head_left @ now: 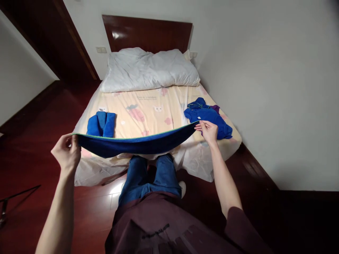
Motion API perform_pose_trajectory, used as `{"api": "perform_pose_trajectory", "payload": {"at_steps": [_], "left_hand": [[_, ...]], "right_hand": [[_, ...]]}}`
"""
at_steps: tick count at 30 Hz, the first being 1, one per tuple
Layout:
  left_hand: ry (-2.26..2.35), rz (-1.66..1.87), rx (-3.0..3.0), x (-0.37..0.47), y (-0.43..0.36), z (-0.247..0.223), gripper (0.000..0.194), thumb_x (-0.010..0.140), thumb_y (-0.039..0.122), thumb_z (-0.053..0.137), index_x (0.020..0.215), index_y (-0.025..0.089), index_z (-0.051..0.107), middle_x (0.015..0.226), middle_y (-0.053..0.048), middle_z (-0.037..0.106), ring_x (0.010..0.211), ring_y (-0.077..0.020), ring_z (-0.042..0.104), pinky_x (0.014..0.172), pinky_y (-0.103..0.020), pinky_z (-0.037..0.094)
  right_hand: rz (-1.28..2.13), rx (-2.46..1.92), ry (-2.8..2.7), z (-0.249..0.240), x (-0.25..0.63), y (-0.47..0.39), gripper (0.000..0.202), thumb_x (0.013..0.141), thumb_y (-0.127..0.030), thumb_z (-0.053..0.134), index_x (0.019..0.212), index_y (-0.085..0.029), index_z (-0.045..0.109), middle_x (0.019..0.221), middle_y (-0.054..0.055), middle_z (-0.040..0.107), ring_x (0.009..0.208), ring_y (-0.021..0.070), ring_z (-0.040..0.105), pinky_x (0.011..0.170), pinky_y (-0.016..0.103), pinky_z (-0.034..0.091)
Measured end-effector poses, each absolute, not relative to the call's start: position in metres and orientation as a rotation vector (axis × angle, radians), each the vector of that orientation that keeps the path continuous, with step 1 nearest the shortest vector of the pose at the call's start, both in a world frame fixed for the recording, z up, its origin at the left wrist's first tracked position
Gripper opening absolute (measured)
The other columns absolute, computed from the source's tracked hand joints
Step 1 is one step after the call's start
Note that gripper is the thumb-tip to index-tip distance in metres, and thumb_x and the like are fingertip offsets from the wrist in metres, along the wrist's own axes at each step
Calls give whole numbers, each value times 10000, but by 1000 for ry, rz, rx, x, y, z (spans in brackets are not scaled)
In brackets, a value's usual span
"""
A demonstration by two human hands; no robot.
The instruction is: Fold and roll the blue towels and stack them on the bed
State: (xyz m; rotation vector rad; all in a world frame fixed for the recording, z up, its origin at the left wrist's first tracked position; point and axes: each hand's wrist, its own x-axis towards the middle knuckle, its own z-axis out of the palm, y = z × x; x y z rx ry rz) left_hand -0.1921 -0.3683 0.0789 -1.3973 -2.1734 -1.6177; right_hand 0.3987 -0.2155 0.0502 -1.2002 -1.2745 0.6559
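Note:
A blue cloth (137, 144) with a green edge hangs stretched between my hands, sagging in the middle over the foot of the bed. My left hand (67, 150) is closed on its left corner, at the bed's left side. The right corner is pinched in my right hand (208, 131), near a loose pile of blue cloths (209, 118) with a purple piece at its back. Folded or rolled blue cloths (102, 123) lie on the left part of the bed, just beyond the held cloth.
The bed (145, 109) has a patterned yellow sheet under a clear cover. A white quilt (150, 68) lies against the dark headboard (148, 33). A thin black stand (19, 194) is on the red floor at the left. A wall runs along the right.

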Motion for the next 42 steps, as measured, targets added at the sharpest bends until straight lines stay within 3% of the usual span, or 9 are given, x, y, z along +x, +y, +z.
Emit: {"api": "perform_pose_trajectory", "payload": {"at_steps": [9, 14, 18, 21, 26, 29, 31, 36, 42], "left_hand": [[-2152, -1620, -1715, -168, -382, 93, 286, 895, 403, 653, 1059, 188, 749, 816, -31, 731, 519, -136, 671, 491, -212, 523], [-2295, -1360, -1948, -174, -416, 90, 297, 807, 522, 683, 936, 283, 805, 844, -15, 784, 641, -228, 768, 520, -247, 563], [-2531, -1304, -1993, -193, -445, 92, 360, 675, 641, 723, 857, 345, 819, 699, -22, 756, 628, -308, 761, 490, -324, 576], [-2566, -1297, -2003, -207, -453, 98, 381, 626, 664, 757, 838, 353, 820, 757, -36, 767, 664, -315, 753, 503, -340, 578], [-2574, -1232, -2016, -215, -417, 114, 496, 650, 691, 789, 922, 278, 819, 833, -62, 774, 661, -247, 711, 496, -291, 545], [-2632, -1399, -2128, -209, -368, 122, 540, 683, 640, 823, 961, 178, 787, 780, -90, 745, 626, -215, 690, 516, -288, 561], [-2606, -1692, -2117, -201, -327, 124, 508, 710, 549, 851, 962, 118, 752, 820, -112, 748, 725, -233, 740, 639, -323, 623], [-2423, -2113, -1810, -183, -228, 138, 248, 859, 188, 774, 996, 4, 681, 880, -115, 750, 736, -156, 738, 853, -377, 625], [-1964, -2011, -1819, -184, -182, 171, 393, 982, 215, 655, 1183, -119, 608, 1129, -195, 751, 954, -149, 739, 918, -339, 578]], "right_hand": [[779, -1265, -1278, 49, 432, -260, 560, 750, -705, 828, 884, -167, 751, 776, 95, 796, 666, 235, 789, 635, 337, 677], [1112, -1454, -1507, 67, 468, -312, 590, 658, -747, 868, 814, -186, 775, 725, 104, 784, 637, 257, 774, 612, 375, 674], [1246, -1589, -1663, 85, 496, -338, 544, 713, -737, 839, 783, -200, 797, 757, 112, 789, 670, 262, 778, 649, 389, 676], [1240, -1630, -1658, 91, 509, -339, 534, 740, -725, 831, 817, -197, 805, 764, 113, 790, 651, 250, 770, 630, 370, 664], [1145, -1628, -1554, 94, 501, -302, 629, 692, -732, 868, 929, -154, 792, 752, 118, 793, 482, 193, 698, 447, 292, 575], [1083, -1534, -1481, 95, 482, -257, 623, 675, -706, 899, 904, -142, 770, 825, 148, 809, 549, 206, 744, 494, 287, 615], [1006, -1465, -1433, 95, 466, -221, 567, 711, -651, 909, 881, -134, 748, 821, 151, 807, 598, 213, 769, 540, 288, 643], [780, -1326, -1328, 103, 429, -130, 430, 839, -544, 855, 817, -144, 699, 678, 76, 762, 601, 193, 770, 574, 274, 666], [474, -1161, -1221, 122, 419, -80, 461, 916, -610, 729, 849, -155, 699, 725, 52, 730, 725, 208, 796, 690, 323, 700]]}}
